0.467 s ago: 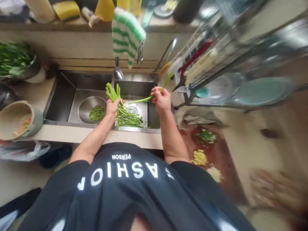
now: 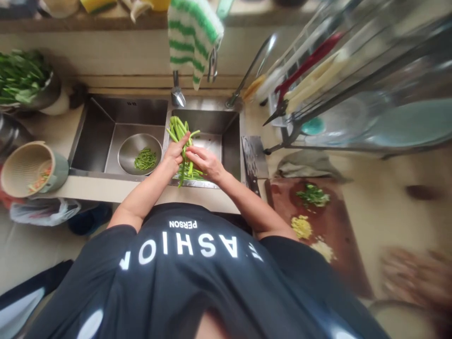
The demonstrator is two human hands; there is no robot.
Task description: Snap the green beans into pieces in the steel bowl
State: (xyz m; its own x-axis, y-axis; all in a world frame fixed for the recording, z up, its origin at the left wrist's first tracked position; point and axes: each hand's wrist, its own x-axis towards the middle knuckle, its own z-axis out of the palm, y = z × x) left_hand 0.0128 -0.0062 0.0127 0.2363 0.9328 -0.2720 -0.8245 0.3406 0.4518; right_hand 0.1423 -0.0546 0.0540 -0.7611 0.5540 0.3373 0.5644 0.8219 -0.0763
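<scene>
My left hand [image 2: 175, 153] is closed around a bunch of long green vegetable stalks [image 2: 178, 125] over the right sink basin [image 2: 231, 134]. The stalks' upper ends fan out above the fist, and the lower ends hang toward the front rim. Close beside it, my right hand [image 2: 208, 164] has its fingertips pinched on stalks from the same bunch; exactly how many is hidden. More stalks lie in the basin below, partly covered by my hands. In the left basin [image 2: 95, 127], a round metal bowl [image 2: 127, 153] contains short green pieces [image 2: 145, 159].
A faucet [image 2: 178, 96] and striped cloth [image 2: 194, 42] are behind the sink. A cleaver [image 2: 254, 157] lies at its right, beside a chopping board [image 2: 344, 226] with chopped heaps. A dish rack [image 2: 318, 115] overhangs there. Leafy greens [image 2: 24, 77] and a strainer basket [image 2: 58, 165] stand left.
My right hand has come left and down from the basin's right side, where it held a single stalk, to the bunch in my left hand. The view has shifted slightly.
</scene>
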